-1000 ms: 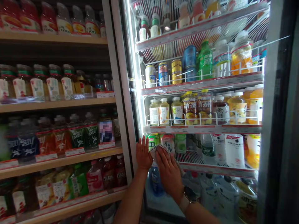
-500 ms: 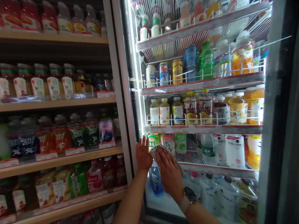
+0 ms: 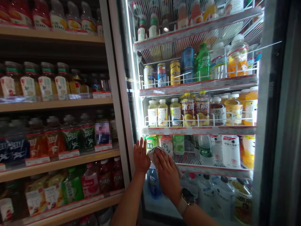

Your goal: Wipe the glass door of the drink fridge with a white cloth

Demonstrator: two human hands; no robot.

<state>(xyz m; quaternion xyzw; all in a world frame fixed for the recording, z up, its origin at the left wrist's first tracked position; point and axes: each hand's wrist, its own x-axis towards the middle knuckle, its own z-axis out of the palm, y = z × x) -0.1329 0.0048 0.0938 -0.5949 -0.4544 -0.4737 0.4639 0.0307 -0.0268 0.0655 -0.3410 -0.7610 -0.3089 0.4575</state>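
A lit drinks cooler stands behind a glass door (image 3: 164, 207). My left hand (image 3: 141, 157) lies flat with fingers spread near the door's left edge, holding nothing. Just right of it, my right hand (image 3: 166, 169) presses a light grey cloth (image 3: 152, 153) against the glass, its fingers stretched over the cloth. A watch (image 3: 187, 196) is on my right wrist. Behind the cloth, inside the cooler, are a green-labelled drink (image 3: 150, 141) and a red-labelled drink (image 3: 167, 142), both partly covered.
Wooden shelves (image 3: 58, 160) with many bottles fill the left side, beside the grey cooler frame (image 3: 124, 160). Wire racks (image 3: 199, 130) inside the cooler hold cans and bottles. A dark vertical door edge (image 3: 275, 125) runs down the right.
The whole view has shifted, so shelves, cooler and hands sit slightly further left. Both hands keep nearly the same pose, and the cloth remains under my right hand.
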